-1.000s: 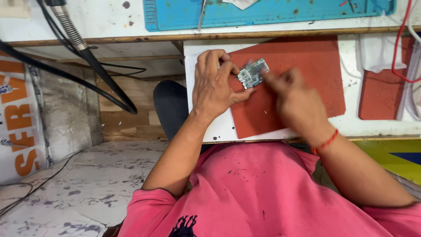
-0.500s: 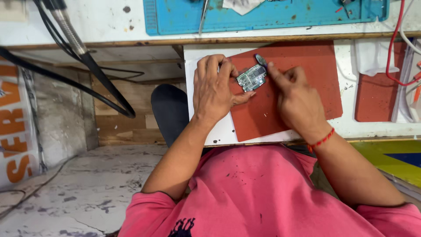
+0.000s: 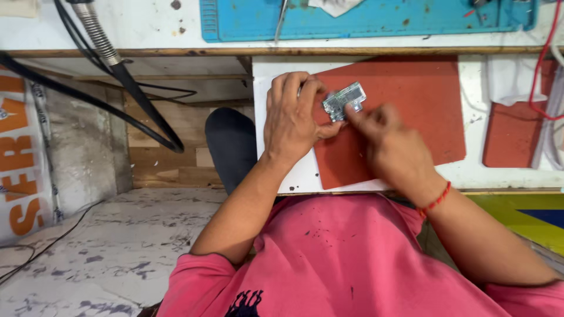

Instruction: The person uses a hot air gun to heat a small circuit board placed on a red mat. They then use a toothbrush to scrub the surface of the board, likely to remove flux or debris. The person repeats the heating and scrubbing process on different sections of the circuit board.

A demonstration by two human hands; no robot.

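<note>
the left hand (image 3: 294, 120) pins a small circuit board (image 3: 343, 101) on the red mat (image 3: 411, 111). the right hand (image 3: 390, 147) presses a fingertip on it, apparently working a part loose. next wants a steady, gentle touch.

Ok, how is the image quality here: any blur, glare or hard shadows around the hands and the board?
Head view: even, soft light, no hard shadows or glare on the red mat. The right hand is smeared by motion blur at the fingers; the left hand is sharper. The small circuit board is readable as a shape, but its fine detail is too soft to make out.
</note>
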